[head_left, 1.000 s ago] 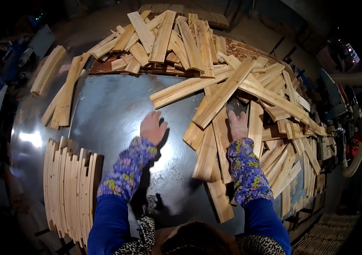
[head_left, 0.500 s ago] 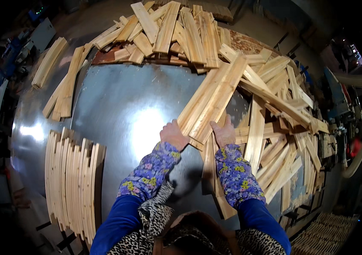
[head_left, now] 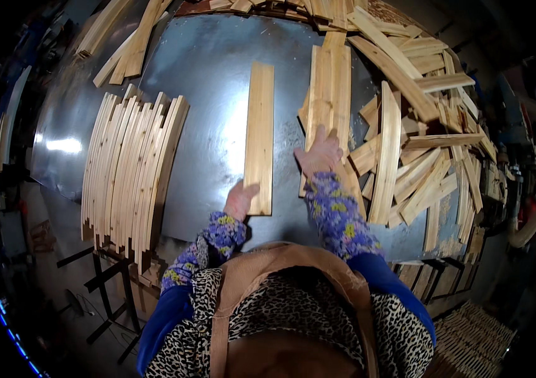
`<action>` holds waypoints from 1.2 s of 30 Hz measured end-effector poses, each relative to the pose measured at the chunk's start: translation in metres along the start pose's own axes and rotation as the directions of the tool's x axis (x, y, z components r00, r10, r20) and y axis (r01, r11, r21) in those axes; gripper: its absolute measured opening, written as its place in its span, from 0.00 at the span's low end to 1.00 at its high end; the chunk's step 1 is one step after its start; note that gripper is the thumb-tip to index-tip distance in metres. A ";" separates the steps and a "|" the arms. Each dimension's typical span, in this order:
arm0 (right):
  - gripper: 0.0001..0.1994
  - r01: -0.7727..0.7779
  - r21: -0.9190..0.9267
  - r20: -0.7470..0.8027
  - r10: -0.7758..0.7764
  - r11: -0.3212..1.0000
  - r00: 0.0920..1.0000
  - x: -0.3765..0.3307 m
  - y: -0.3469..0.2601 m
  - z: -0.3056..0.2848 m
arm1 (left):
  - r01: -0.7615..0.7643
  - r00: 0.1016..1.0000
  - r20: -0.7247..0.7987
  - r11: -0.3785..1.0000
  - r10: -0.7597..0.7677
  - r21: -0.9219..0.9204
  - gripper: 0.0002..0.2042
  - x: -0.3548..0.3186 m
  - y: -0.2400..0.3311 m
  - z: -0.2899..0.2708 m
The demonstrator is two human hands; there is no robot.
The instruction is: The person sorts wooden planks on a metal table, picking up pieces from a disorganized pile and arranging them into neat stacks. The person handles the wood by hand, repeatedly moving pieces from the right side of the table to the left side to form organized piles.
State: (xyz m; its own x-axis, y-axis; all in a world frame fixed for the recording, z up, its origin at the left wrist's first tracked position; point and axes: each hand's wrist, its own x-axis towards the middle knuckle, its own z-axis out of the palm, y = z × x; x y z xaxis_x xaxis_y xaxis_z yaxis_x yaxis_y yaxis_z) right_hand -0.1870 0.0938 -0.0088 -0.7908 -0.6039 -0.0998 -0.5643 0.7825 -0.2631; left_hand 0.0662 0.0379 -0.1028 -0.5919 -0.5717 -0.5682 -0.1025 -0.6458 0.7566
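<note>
A single pale wooden board (head_left: 259, 138) lies lengthwise in the middle of the metal tabletop. My left hand (head_left: 240, 200) grips its near left corner, thumb on top and the other fingers partly hidden at the edge. To the right, my right hand (head_left: 321, 155) rests spread on the near part of some side-by-side boards (head_left: 331, 82). Its fingers point away from me and are not wrapped round the wood. A gap of bare metal separates the single board from those under my right hand.
A row of boards stood on edge (head_left: 130, 170) is at the table's left. Loose boards (head_left: 416, 151) lie in a jumbled heap on the right, with more along the far edge. Several boards (head_left: 134, 50) lie far left. The metal tabletop (head_left: 208, 82) shows between them.
Both hands were on boards slanting toward the far right. Now one board lies apart at left in my left hand, and my right hand is spread on others. The view has shifted nearer me.
</note>
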 end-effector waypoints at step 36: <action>0.43 -0.073 -0.050 -0.052 0.070 0.996 0.996 0.159 -0.034 0.038 | 0.306 0.949 0.158 0.672 -0.274 -0.674 0.37 0.076 -0.014 0.001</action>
State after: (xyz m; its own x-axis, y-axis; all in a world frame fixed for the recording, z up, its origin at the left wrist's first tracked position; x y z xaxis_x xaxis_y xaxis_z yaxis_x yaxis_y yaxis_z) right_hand -0.2847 -0.0345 -0.0523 -0.8397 -0.5389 -0.0677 -0.5165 0.8309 -0.2070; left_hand 0.0217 0.0040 -0.1565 -0.6599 -0.2858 -0.6949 0.2888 -0.9503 0.1166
